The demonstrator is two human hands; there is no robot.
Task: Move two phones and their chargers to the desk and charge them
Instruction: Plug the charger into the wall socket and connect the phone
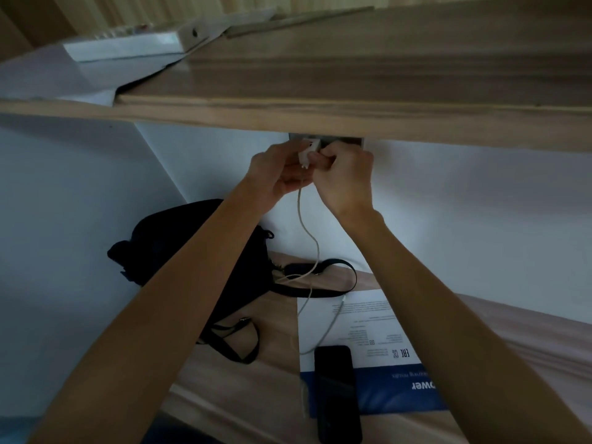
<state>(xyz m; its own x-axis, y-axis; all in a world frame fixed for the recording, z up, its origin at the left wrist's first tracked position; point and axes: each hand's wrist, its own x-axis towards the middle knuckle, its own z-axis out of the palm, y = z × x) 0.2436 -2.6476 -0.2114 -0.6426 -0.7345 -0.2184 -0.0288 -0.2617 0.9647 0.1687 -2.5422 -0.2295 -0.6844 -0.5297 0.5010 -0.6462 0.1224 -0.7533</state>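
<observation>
- Landmark: the grey wall socket (339,141), tucked just under the wooden shelf (352,100). All places below are read from it.
- Your left hand (282,174) and right hand (344,179) are together right below the socket, knuckles nearly touching, both closed around the white charger plug (308,152).
- The plug sits between the two hands, its top edge at the socket's face. Whether the pins are seated you cannot tell; the hands and the shelf's shadow hide it.
- Handling, as a judgement: the plug looks small, light and rigid, smooth plastic. Likely slippery under a fingertip pinch, so take it by its flat sides, not by the cable end.
- White cable (309,232) hangs from the plug straight down below the socket, loops across the black bag (192,251), then runs on toward the counter (256,379). Thin and limp; it will not push, only pull. Do not tug on it to steer the plug; the joint at the plug is probably the weak spot.
- Black phone (336,389) lies flat well below the socket, on the counter, overlapping the blue-and-white printed sheet (368,331). Glossy slab, probably slick and breakable if dropped; hold it by the long edges.
- The cable's far end lies near the phone's top; whether it is plugged in cannot be told.
- Only one phone and one charger show here. A second set is not in view.
- Light under the shelf is poor: expect to seat the plug by feel.
</observation>
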